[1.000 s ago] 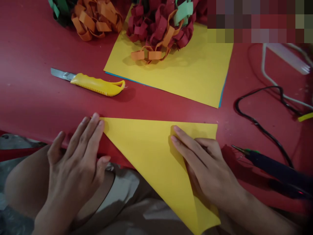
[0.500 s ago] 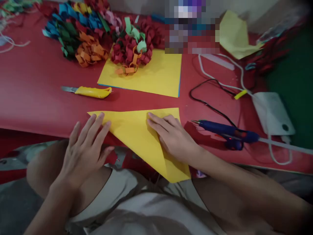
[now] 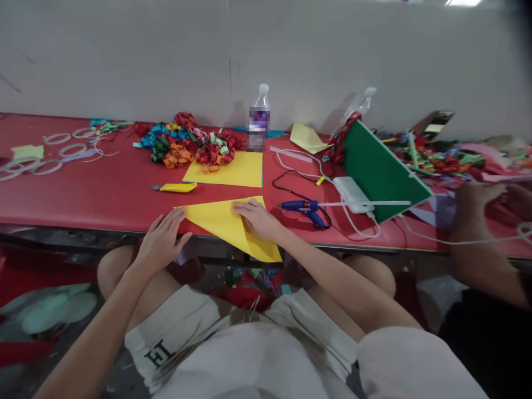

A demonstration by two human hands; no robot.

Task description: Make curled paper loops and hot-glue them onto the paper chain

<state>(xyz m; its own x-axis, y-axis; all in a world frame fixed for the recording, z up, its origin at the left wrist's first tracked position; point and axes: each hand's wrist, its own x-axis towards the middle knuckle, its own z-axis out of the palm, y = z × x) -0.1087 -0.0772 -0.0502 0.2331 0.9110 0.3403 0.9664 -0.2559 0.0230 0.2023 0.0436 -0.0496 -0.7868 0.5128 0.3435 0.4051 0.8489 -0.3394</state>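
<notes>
A yellow sheet of paper (image 3: 214, 215), folded over at an angle, lies at the front edge of the red table and partly overhangs it. My left hand (image 3: 163, 243) has its fingers stretched out, the tips at the paper's pointed left corner. Flat on the upper right part of the sheet, the fingers of my right hand (image 3: 258, 220) press down. Behind the paper lies a yellow-handled cutter knife (image 3: 178, 188). To the right of my right hand is a blue glue gun (image 3: 305, 207) with a white glue stick in its back.
Paper-link chains (image 3: 214, 149) rest partly on more yellow sheets (image 3: 245, 173). A bottle (image 3: 258, 122) stands by the wall. On the right are a white power bank (image 3: 351, 191) with cables, a leaning green board (image 3: 380, 169) and a co-worker's hand (image 3: 477, 199). White rings (image 3: 58, 139) lie left.
My view has tilted up and widened, bringing in the wall, the green board and a co-worker at right. Both my hands stay on the folded paper, nearly unchanged.
</notes>
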